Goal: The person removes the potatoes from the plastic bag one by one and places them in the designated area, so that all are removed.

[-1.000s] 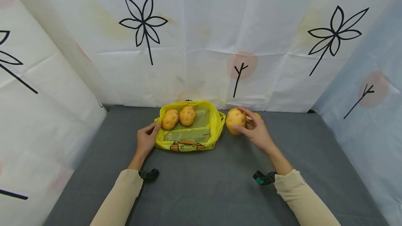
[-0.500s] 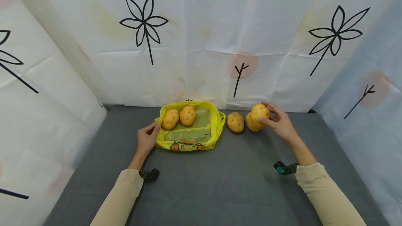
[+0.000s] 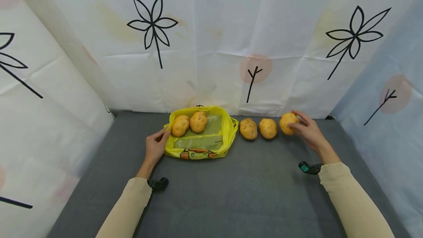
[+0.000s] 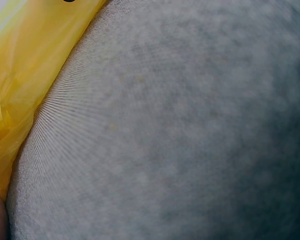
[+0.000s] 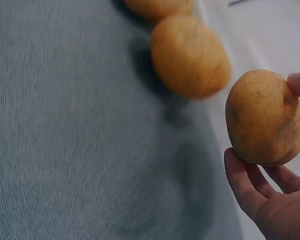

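My left hand (image 3: pixel 156 147) pinches the left edge of a yellow plastic bag (image 3: pixel 225 135) that lies with its mouth spread wide. Inside the bag, toward its back left, are two potatoes, a left potato (image 3: pixel 180 125) and a right potato (image 3: pixel 198 122). My right hand (image 3: pixel 310 131) grips a potato (image 5: pixel 262 117) between thumb and fingers; the right wrist view shows it raised over the cloth. To its left, a middle potato (image 3: pixel 268 128) and another potato (image 3: pixel 248 129) lie in a row beside the bag. The left wrist view catches only the bag's side (image 4: pixel 30 60) and a fingertip.
A grey cloth (image 3: pixel 224 197) covers the table. White curtains (image 3: pixel 211 47) printed with black flowers hang behind it and at both sides, close behind the bag and potatoes. Each wrist wears a black band, such as the right band (image 3: pixel 310 167).
My right hand has carried its potato rightward, away from the bag and past the two potatoes in the row, which now show fully. The left hand and bag have stayed in place.
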Action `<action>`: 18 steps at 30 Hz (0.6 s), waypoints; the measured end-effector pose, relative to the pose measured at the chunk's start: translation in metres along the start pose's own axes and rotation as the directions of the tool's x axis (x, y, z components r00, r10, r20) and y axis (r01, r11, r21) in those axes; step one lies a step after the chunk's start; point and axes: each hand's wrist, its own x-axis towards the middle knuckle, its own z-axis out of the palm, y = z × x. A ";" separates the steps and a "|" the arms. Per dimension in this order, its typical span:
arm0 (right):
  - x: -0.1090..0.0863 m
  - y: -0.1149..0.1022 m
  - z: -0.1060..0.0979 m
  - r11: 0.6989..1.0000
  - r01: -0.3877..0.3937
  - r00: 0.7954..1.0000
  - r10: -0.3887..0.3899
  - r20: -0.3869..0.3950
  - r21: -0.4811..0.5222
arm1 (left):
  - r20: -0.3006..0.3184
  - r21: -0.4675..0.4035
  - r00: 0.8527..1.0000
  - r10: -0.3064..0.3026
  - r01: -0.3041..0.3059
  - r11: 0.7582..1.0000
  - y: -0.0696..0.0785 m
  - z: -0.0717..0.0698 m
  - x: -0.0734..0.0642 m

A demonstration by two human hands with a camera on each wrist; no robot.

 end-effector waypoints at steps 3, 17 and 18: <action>0.005 0.010 -0.003 0.999 -0.043 0.999 0.044 0.005 -0.015 | -0.003 -0.005 1.000 0.000 0.000 1.000 0.000 0.001 0.000; 0.012 0.013 -0.003 0.982 -0.124 0.985 0.139 0.104 -0.140 | 0.002 -0.015 1.000 0.005 -0.005 1.000 0.004 0.000 0.000; 0.012 0.011 -0.002 0.980 -0.128 0.984 0.144 0.105 -0.149 | 0.002 -0.014 1.000 0.002 -0.002 1.000 0.004 0.000 0.000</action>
